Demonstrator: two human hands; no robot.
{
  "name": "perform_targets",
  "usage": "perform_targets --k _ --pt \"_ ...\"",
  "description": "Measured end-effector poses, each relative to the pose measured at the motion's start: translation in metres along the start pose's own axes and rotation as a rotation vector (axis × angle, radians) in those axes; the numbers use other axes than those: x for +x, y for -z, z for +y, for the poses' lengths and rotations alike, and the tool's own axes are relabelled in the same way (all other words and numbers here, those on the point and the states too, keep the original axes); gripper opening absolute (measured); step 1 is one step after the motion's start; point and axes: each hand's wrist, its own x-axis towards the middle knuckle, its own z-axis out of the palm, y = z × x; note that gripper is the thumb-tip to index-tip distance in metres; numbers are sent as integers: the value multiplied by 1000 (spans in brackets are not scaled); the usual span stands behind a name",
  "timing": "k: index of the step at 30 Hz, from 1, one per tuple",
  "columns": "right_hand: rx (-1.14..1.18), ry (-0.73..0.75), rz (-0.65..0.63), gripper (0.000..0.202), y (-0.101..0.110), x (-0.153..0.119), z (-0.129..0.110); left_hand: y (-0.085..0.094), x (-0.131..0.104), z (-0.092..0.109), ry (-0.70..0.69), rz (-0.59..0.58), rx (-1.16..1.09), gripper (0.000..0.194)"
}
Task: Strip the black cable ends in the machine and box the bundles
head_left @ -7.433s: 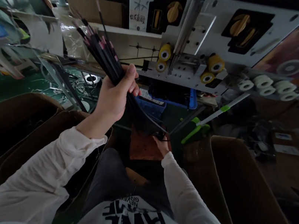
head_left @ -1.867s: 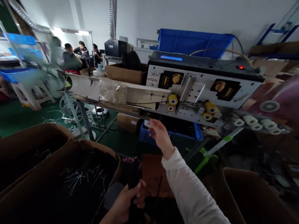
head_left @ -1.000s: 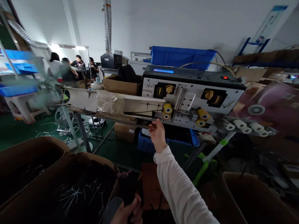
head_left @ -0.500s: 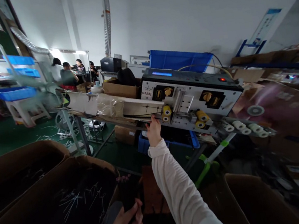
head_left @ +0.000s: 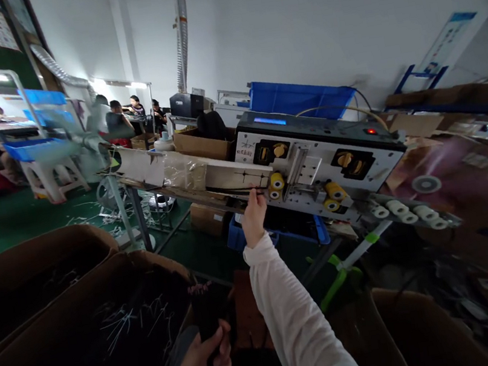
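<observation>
My left hand [head_left: 209, 353] is closed around a bundle of black cables [head_left: 204, 314], held upright low in front of me. Small pinkish ends show at the bundle's top. My right hand [head_left: 255, 218], in a white sleeve, reaches forward to the front edge of a pale tray [head_left: 238, 174] beside a wire cutting and stripping machine [head_left: 309, 164]. Its thumb and fingers are pinched at a thin black cable [head_left: 227, 190] lying along the tray. Just right of the fingertips are the machine's yellow rollers [head_left: 276, 184]. The fingers partly hide the cable.
Cardboard boxes [head_left: 145, 259] with dark cables and white strands stand at lower left. A spinning fan [head_left: 86, 139] is beyond the tray's left end. White rollers [head_left: 398, 207] stick out right of the machine. A blue crate [head_left: 233, 233] sits below; people [head_left: 118, 119] sit at benches behind.
The view has shifted slightly, so the scene sits a little further right. My right hand stays at the tray edge, and my left hand keeps its hold on the cable bundle.
</observation>
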Motion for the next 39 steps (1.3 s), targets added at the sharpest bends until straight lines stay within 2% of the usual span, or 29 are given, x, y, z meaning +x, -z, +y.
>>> perform_targets --k 2,3,5,8,10,11,14,17,19,24,26,30,33,36,39 --pt "8 80 -18 39 16 -25 -13 1 2 4 -27 -10 -1 22" --pt "11 106 -87 37 27 -38 -20 1 3 8 -40 -11 -1 21" --pt "-20 67 -398 32 54 -63 -34 1 5 17 -66 7 0 21" --pt "-120 -219 -989 29 89 -93 -51 -2 8 29 -97 21 -5 21" --pt "-159 -417 -1224 29 101 -107 -58 -7 11 32 -113 29 15 21" --pt "-168 -479 -1268 29 103 -113 -59 -11 12 31 -115 41 34 21" --pt "-196 -540 -1245 30 99 -126 -56 -22 16 25 -59 142 59 24" --pt "-291 -513 -1184 30 92 -132 -45 -33 17 19 6 199 -2 28" --pt "-383 -433 -1147 29 90 -134 -37 -37 15 16 21 175 -40 30" --pt "-614 -80 -1043 25 88 -136 -23 -39 10 16 57 192 -46 30" --pt "-630 -32 -1015 24 87 -138 -20 -37 10 15 48 199 -11 29" --pt "-497 -92 -957 25 85 -141 -15 -32 15 8 23 168 14 30" --pt "-423 -150 -886 41 85 -140 -15 -31 15 5 33 127 -1 30" --pt "-395 -220 -909 59 86 -137 -18 -32 11 6 63 70 -11 28" --pt "-356 -286 -966 61 87 -136 -20 -31 7 8 92 42 -13 28"
